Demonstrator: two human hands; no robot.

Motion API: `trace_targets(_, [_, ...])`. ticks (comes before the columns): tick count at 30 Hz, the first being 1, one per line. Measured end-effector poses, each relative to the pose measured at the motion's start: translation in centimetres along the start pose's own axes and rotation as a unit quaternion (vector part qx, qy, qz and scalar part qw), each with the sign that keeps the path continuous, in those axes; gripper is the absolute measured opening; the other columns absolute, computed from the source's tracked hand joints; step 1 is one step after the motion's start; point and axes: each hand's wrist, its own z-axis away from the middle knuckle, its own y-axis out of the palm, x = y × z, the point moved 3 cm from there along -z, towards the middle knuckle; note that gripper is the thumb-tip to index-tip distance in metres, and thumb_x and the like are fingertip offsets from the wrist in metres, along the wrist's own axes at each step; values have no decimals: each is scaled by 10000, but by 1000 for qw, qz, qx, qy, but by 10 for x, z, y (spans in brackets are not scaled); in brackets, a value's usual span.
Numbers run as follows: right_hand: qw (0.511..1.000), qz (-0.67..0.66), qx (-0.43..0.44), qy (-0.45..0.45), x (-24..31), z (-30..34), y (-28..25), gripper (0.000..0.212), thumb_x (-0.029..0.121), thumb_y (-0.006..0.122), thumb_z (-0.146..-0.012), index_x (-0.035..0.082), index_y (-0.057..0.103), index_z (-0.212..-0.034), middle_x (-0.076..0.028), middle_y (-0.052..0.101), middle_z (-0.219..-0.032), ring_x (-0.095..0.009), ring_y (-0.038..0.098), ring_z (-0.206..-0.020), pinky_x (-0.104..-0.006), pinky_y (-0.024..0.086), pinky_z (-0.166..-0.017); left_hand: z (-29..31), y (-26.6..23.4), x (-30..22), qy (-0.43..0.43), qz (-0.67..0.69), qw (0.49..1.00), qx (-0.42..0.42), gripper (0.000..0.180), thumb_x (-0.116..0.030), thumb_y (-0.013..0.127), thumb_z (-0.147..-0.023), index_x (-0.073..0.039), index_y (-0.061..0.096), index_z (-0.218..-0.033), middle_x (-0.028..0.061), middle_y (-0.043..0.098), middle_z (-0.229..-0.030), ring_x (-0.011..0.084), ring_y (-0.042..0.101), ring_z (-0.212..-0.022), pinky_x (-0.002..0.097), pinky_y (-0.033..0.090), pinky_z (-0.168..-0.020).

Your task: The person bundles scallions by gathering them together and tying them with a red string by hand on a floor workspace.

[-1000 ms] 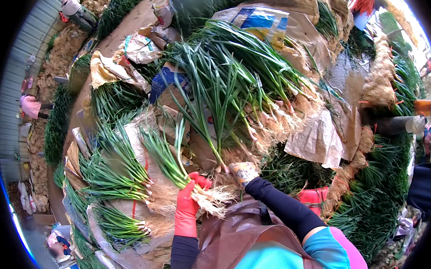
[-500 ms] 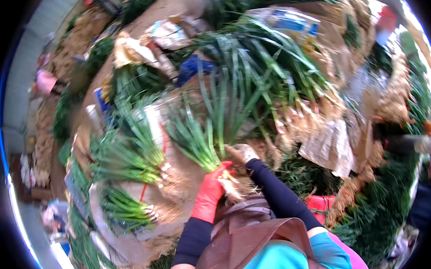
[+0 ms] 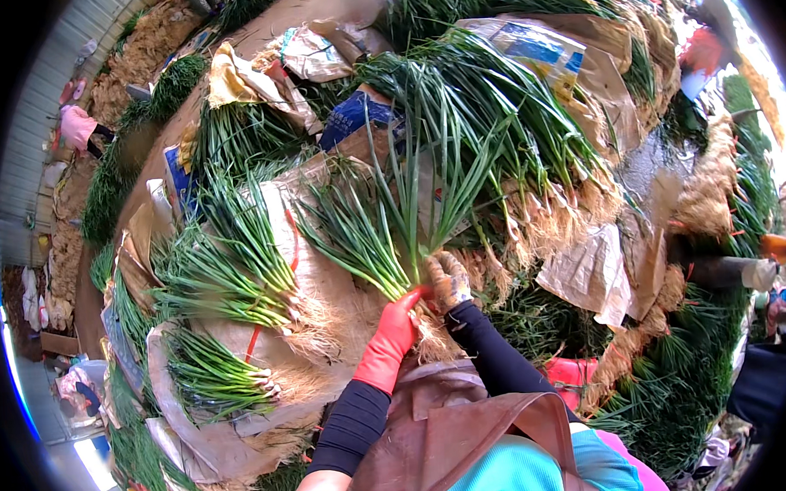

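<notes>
Mid-frame, left hand (image 3: 393,330) clasps scallions (image 3: 380,268), likely light, bruisable, best held above roots (image 3: 434,341); right hand (image 3: 449,281) curled, hold unclear

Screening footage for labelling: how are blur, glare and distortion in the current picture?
Head view: left hand, right hand and held plants look fairly sharp; hazy smudge at top edge; upper-right rim washed out; corrugated wall curves along the left rim.

Open sacking (image 3: 352,310) left, held onions (image 3: 366,254) (fanned) ahead
</notes>
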Motion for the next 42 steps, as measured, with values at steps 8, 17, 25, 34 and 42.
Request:
trace_targets(8, [983,17,103,152,13,-9,-101,176,192,588,-847,28,584,-910,1,577,-766,-82,514,-704,-235,425,-628,28,24,-40,-68,119,988,74,308,-144,392,-906,-33,433,-1190,129,486,-1249,279,568,-982,423,494,-804])
trace_targets(17, [735,610,285,76,11,10,-107,432,469,530,-800,54,650,-787,-152,645,-776,-278,639,-747,-386,494,-669,38,8,-79,-15,164,980,114,516,-124,468,-867,-166,308,-1356,178,493,-1214,225,614,-779,401,556,-631])
trace_targets(25, [919,356,142,93,35,-31,-64,438,381,596,-734,-15,626,-920,-209,632,-863,-350,607,-816,-394,462,-755,55,-29,-91,-13,121,983,135,522,-115,547,-814,10,362,-1285,131,620,-954,225,617,-728,355,520,-712])
trace_targets(34, [903,224,312,194,35,-16,-29,434,399,595,-822,-3,634,-980,-61,644,-784,-123,581,-684,-267,472,-616,56,23,-43,-114,116,981,104,333,-146,476,-865,6,480,-1161,169,561,-1068,313,566,-971,426,485,-827])
trace_targets(42, [859,461,214,-53,39,15,-15,293,316,535,-836,48,622,-917,-174,629,-778,-312,615,-739,-376,477,-685,49,18,-26,-109,136,980,99,329,-130,438,-869,24,472,-1158,167,571,-1021,320,574,-937,435,468,-845])
